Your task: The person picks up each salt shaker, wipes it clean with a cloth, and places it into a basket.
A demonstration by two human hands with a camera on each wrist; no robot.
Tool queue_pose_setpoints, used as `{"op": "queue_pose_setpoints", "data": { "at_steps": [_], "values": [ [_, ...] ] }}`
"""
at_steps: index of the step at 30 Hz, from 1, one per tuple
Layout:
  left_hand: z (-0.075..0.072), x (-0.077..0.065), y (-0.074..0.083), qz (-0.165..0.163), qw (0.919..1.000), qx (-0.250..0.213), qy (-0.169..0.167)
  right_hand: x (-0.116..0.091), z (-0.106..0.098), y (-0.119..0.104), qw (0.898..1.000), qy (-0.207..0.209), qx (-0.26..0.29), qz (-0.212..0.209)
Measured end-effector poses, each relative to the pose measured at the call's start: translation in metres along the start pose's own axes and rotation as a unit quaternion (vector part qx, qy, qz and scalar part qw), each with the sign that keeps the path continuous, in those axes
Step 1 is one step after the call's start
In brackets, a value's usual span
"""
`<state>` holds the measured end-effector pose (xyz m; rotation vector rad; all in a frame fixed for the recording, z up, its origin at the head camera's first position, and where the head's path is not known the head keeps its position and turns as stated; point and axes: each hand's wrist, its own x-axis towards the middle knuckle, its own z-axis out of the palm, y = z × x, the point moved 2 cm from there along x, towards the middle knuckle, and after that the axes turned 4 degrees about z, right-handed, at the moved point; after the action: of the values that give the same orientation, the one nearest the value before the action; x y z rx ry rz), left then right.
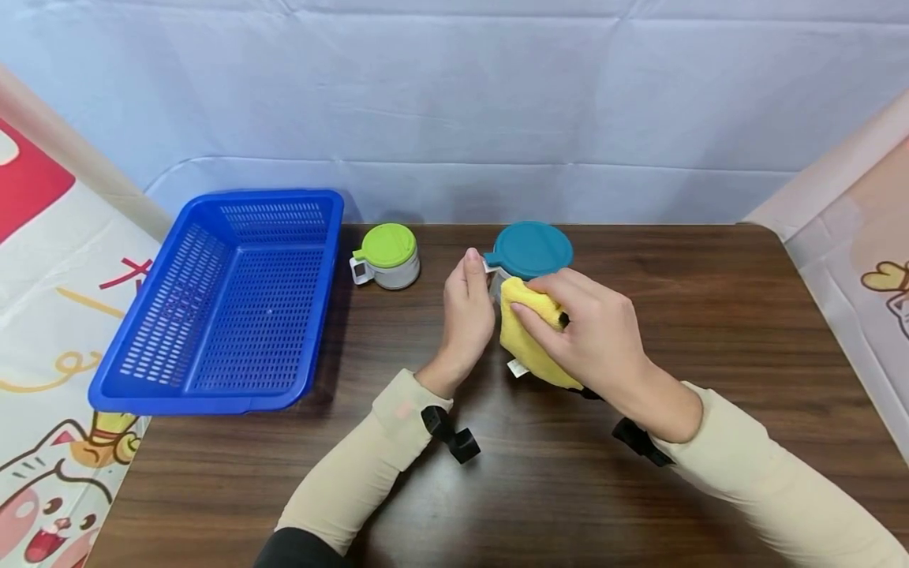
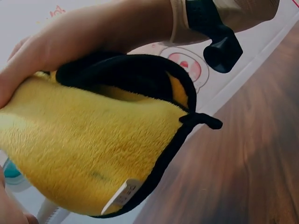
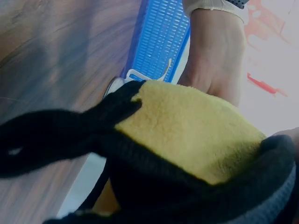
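Observation:
A jar with a round teal lid [image 1: 534, 249] stands toward the back edge of the table, its clear body mostly hidden behind cloth and hands. My right hand [image 1: 600, 335] pinches a plush yellow cloth [image 1: 529, 343] between thumb and fingers, against the near side of this jar. Black trim, a corner loop and a small white tag show on the cloth [image 2: 103, 144] in the left wrist view. At the jar's left side, beside the lid's tab, my left hand [image 1: 469, 315] is upright with its fingers extended. The cloth [image 3: 191, 133] covers most of that hand in the right wrist view.
A smaller jar with a lime green lid [image 1: 388, 245] stands left of my left hand. Farther left is a blue perforated plastic basket [image 1: 327, 315]. Behind the wooden table [image 1: 746, 339] hangs a pale cloth backdrop [image 1: 454, 102].

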<state>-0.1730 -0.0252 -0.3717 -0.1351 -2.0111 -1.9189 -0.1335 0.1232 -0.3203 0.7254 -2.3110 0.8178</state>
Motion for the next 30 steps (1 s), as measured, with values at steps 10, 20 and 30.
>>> {"op": "queue_pose_setpoints", "data": {
  "at_steps": [10,20,30],
  "values": [
    [0.0030,-0.0036,0.0013,-0.002,0.9998,-0.010,-0.015,0.0026,0.0059,-0.0027,0.999,0.000,-0.047,0.003],
    [0.0050,-0.0074,-0.0006,0.005,0.9982,-0.044,-0.040,0.0033,0.0074,-0.0030,0.991,0.013,-0.126,-0.035],
    [0.0059,-0.0070,-0.0030,0.018,0.9978,-0.059,-0.024,0.0034,0.0072,-0.0046,0.989,0.038,-0.138,-0.045]
  ]
}}
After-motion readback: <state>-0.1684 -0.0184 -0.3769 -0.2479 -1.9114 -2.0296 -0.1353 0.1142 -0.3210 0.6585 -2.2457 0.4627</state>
